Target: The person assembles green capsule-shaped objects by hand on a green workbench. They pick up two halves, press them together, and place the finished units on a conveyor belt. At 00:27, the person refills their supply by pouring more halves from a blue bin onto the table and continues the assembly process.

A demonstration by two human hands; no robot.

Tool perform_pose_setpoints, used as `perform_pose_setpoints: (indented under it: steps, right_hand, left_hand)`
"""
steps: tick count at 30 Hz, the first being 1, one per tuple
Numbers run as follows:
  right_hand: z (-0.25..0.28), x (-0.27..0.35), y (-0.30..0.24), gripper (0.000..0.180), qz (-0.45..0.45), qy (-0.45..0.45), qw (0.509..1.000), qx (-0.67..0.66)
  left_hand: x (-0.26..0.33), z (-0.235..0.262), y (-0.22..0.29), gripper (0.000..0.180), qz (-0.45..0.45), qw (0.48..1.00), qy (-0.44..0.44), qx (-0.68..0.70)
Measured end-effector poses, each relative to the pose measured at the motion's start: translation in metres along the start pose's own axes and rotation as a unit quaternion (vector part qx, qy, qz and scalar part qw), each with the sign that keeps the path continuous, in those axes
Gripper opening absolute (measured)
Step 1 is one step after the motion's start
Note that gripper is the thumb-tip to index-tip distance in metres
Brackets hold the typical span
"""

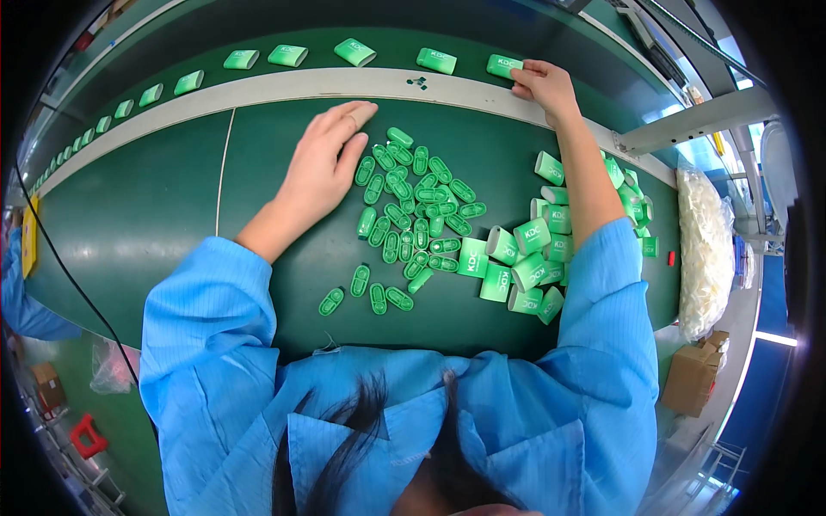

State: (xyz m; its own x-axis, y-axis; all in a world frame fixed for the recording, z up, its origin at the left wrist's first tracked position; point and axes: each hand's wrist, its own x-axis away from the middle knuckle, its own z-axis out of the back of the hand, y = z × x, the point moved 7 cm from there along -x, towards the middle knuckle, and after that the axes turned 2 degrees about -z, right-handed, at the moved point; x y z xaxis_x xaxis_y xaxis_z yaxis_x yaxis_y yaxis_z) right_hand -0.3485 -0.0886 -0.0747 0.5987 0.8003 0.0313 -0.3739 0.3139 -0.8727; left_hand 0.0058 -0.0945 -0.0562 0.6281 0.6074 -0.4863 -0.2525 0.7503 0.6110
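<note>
The right hand [544, 84] reaches out to the far conveyor belt [284, 34], its fingers closed on a small green plastic case [504, 66], last in a row of like cases. The left hand [323, 163] lies flat and open, palm down, on the dark green counter [155, 206], just beside a heap of small green oval plastic inserts [413, 206]. Near the right forearm stands a cluster of empty green plastic shells [529, 254].
</note>
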Motion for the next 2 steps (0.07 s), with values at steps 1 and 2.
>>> perform_pose_setpoints:
  steps: [1,2]
  right_hand:
    - [0.003,0.0018,-0.0017,0.042,0.009,0.011,1.0,-0.008]
    - [0.0076,0.0024,-0.0069,0.046,0.028,0.007,0.999,0.024]
  left_hand:
    - [-0.0006,-0.0052,0.0043,0.031,0.01,1.0,-0.011,0.017]
    - [-0.0041,-0.0097,0.0038,0.033,0.022,0.999,-0.028,0.003]
